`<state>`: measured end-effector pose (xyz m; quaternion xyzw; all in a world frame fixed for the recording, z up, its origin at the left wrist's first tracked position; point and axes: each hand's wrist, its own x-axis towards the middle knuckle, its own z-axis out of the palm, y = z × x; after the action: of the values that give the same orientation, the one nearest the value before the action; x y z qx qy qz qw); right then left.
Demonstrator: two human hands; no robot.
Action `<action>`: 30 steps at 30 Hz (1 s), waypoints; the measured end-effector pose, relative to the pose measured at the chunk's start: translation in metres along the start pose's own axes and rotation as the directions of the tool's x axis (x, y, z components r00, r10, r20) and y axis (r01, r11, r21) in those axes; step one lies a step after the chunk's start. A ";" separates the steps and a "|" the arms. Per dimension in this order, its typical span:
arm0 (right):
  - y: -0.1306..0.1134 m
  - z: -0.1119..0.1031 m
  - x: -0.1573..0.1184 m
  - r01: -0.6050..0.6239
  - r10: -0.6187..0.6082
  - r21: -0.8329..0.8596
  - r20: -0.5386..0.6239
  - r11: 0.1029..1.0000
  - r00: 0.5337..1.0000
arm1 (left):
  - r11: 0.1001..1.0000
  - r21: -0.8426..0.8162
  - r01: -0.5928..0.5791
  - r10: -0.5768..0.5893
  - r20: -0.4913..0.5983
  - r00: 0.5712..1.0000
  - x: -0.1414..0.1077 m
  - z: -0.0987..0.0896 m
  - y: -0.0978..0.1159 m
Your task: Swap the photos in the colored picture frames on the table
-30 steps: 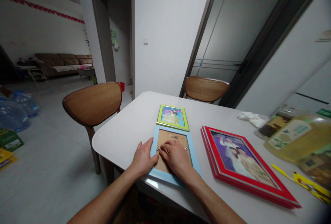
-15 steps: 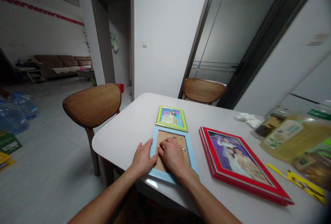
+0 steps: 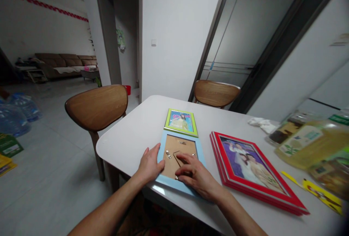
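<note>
A light-blue picture frame point(image 3: 180, 186) lies face down on the table, its brown backing board point(image 3: 170, 165) showing. My left hand point(image 3: 149, 166) grips the frame's left edge, with the thumb on its border. At the board's near edge, the bent fingers of my right hand point(image 3: 195, 173) close on a small metal clip point(image 3: 176, 178). Another turn clip point(image 3: 168, 154) sits at the left side, and a metal hanger point(image 3: 182, 142) at the far side. A stand outline in the board is partly covered by my right hand. Touching the far edge is a lime-green picture frame point(image 3: 181, 122), face up.
Red picture frames point(image 3: 257, 172) lie stacked on the right of the white table point(image 3: 131, 138). Beyond them are a yellow packet point(image 3: 323, 196), a bottle of yellowish liquid point(image 3: 300, 145), jars and a white tissue point(image 3: 261, 124). Wooden chairs point(image 3: 99, 107) stand left and behind.
My right hand has moved from the left-side clip toward me, to the clip at the near edge. The left-side clip and stand outline are now uncovered. My left hand stays put.
</note>
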<state>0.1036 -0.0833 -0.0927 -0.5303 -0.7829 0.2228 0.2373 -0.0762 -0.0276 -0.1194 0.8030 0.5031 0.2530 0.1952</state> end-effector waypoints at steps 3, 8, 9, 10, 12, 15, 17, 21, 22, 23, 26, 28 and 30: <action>0.000 0.005 0.004 -0.026 0.025 -0.017 -0.046 1.000 0.999 | 1.000 0.005 0.015 -0.015 0.008 1.000 0.000 -0.001 0.001; 0.004 0.006 0.001 -0.210 0.190 -0.083 -0.201 0.974 0.961 | 0.999 0.002 0.041 -0.041 0.020 0.999 -0.001 -0.002 0.002; 0.004 0.007 0.001 -0.234 0.203 -0.117 -0.229 0.965 0.952 | 0.999 0.001 0.037 -0.037 0.020 0.999 -0.001 -0.001 0.002; 0.004 0.007 0.001 -0.246 0.205 -0.152 -0.245 0.957 0.948 | 1.000 -0.001 0.030 -0.030 0.018 0.999 -0.001 -0.001 0.001; 0.002 0.009 0.001 -0.253 0.200 -0.207 -0.248 0.945 0.948 | 1.000 -0.007 0.017 -0.017 0.014 1.000 -0.001 0.000 0.001; -0.001 0.009 0.004 -0.281 0.221 -0.236 -0.253 0.930 0.942 | 1.000 -0.014 0.015 -0.015 0.013 1.000 -0.002 -0.001 0.001; -0.002 0.005 0.006 -0.299 0.237 -0.238 -0.254 0.924 0.938 | 1.000 -0.025 0.019 -0.018 0.012 1.000 -0.002 -0.002 0.002; -0.011 -0.006 0.009 -0.301 0.229 -0.257 -0.275 0.918 0.934 | 0.984 -0.171 0.054 -0.054 0.007 0.999 0.000 -0.008 0.009; -0.015 -0.009 0.010 -0.294 0.217 -0.260 -0.285 0.920 0.933 | 0.962 -0.265 0.069 -0.073 -0.005 0.997 0.001 -0.009 0.011; -0.019 -0.010 0.011 -0.283 0.202 -0.262 -0.299 0.923 0.933 | 0.927 -0.366 0.082 -0.095 -0.018 0.995 0.003 -0.011 0.013; -0.031 -0.011 0.015 -0.227 0.139 -0.237 -0.336 0.945 0.931 | 0.806 -0.579 0.122 -0.170 -0.029 0.985 0.008 -0.014 0.015; -0.034 -0.010 0.017 -0.174 0.100 -0.185 -0.355 0.967 0.930 | 0.767 -0.620 0.163 -0.215 -0.009 0.977 0.010 -0.018 0.010; -0.028 -0.010 0.015 -0.145 0.084 -0.140 -0.372 0.980 0.925 | 0.731 -0.652 0.204 -0.266 0.003 0.964 0.011 -0.026 -0.002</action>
<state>0.0846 -0.0777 -0.0660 -0.6250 -0.7086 0.0688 0.3201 -0.0893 -0.0154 -0.0977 0.6037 0.4907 0.4201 0.4671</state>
